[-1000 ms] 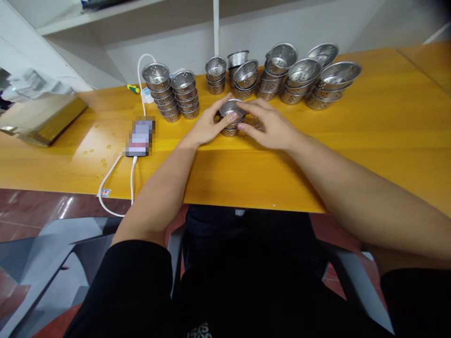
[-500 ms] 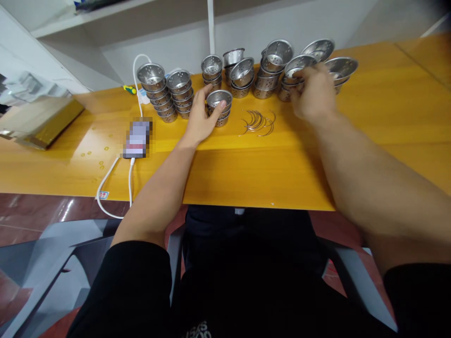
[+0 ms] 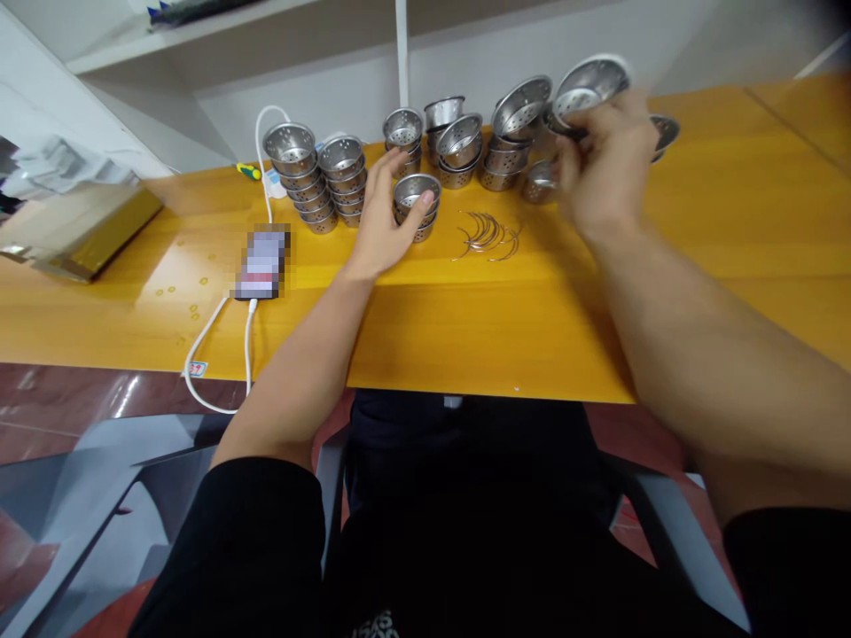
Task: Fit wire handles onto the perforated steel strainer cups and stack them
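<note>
My right hand [image 3: 608,168], blurred by motion, grips a perforated metal strainer basket [image 3: 589,89] by its near side, tilted and raised at the back right. Below it, a smaller-looking basket [image 3: 540,182] stands on the table, partly hidden by my fingers. My left hand [image 3: 386,217] is open, fingers stretched apart, beside a short stack of strainer baskets [image 3: 417,188]. Its thumb lies over the rim of the top one. Right of that stack lie several thin curved wires [image 3: 490,235] in a loose pile.
Tall stacks of baskets [image 3: 290,146] stand at the back left, with more stacks [image 3: 509,159] toward the right. A phone [image 3: 262,261] with a white cable [image 3: 247,346] lies left. A cardboard box [image 3: 86,235] sits at the far left, and a yellow-green tool [image 3: 248,171] lies behind.
My right hand has lifted a strainer basket up and slightly right from the stack beneath it, uncovering a lower one. My left hand has stayed by its stack.
</note>
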Action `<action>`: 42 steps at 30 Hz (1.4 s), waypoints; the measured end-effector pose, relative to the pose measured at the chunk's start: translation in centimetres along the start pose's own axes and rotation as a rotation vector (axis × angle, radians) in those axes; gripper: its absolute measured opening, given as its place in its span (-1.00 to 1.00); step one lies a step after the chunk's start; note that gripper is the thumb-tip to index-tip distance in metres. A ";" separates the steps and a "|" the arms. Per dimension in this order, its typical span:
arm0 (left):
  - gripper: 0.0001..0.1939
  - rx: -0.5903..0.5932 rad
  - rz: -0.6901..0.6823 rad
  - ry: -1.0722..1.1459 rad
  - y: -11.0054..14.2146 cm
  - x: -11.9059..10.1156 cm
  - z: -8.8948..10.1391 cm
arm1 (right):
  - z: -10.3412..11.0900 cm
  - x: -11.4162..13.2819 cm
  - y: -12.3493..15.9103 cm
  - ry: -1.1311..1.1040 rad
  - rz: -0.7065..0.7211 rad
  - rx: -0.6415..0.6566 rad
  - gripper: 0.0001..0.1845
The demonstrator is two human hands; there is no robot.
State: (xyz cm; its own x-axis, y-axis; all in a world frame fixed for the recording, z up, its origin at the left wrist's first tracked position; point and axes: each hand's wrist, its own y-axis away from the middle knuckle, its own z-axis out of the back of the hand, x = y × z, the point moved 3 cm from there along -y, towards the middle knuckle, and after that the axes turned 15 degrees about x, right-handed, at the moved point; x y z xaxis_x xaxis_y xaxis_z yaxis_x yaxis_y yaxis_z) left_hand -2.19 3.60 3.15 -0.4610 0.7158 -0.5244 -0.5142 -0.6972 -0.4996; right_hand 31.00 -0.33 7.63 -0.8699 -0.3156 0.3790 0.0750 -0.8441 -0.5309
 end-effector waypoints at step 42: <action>-0.11 0.146 -0.096 -0.031 0.4 -7.7 2.4 | 0.0 8.4 4.2 -0.477 0.532 0.331 -0.74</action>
State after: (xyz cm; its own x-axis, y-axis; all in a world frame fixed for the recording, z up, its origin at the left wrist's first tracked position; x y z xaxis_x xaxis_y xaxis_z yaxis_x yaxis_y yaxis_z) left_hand -0.59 -2.06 8.66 -0.4257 0.7813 -0.4564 -0.6553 -0.6140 -0.4399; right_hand 23.97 -6.53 8.56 -0.3790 -0.8021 0.4615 0.6291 -0.5891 -0.5072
